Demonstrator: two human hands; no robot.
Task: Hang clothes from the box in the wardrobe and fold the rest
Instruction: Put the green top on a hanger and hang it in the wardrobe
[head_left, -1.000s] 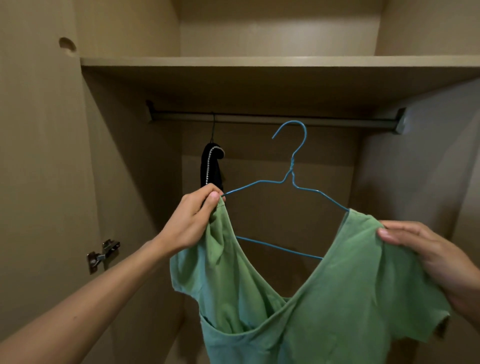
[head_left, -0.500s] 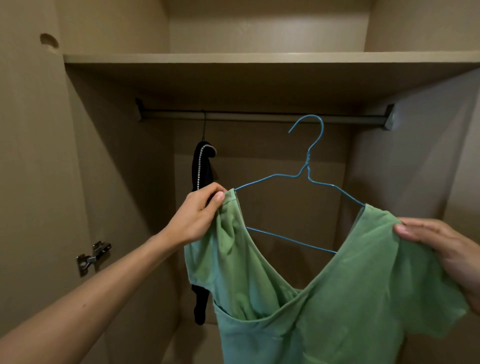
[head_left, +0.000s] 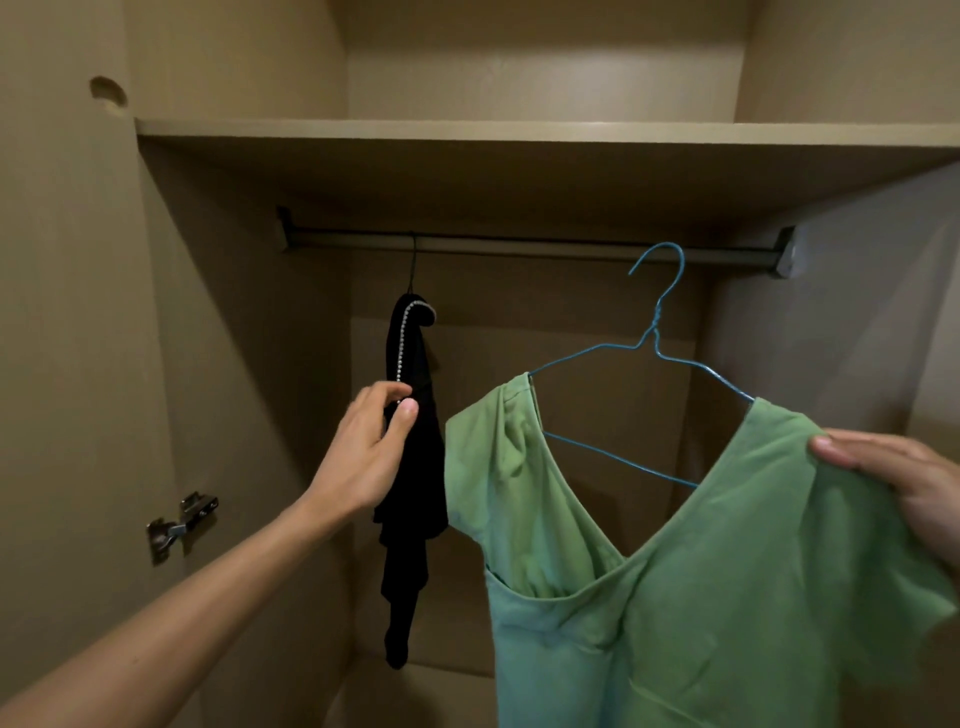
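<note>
A green V-neck top (head_left: 701, 571) sits on a blue wire hanger (head_left: 655, 332), whose hook is just in front of or below the wardrobe rail (head_left: 519, 244); I cannot tell whether it is over the rail. My right hand (head_left: 904, 483) grips the top's right shoulder. My left hand (head_left: 369, 452) is off the green top and reaches with loosely curved fingers to a black garment (head_left: 410, 467) with a beaded trim that hangs from the rail on the left; its fingertips are at the fabric.
A wooden shelf (head_left: 519, 140) spans the wardrobe above the rail. The left wardrobe wall carries a metal hinge (head_left: 179, 525). The wardrobe's back panel shows between the two garments.
My left hand let go of the green top's left shoulder and moved left to the black garment. The green top and hanger shifted right and slightly up toward the rail.
</note>
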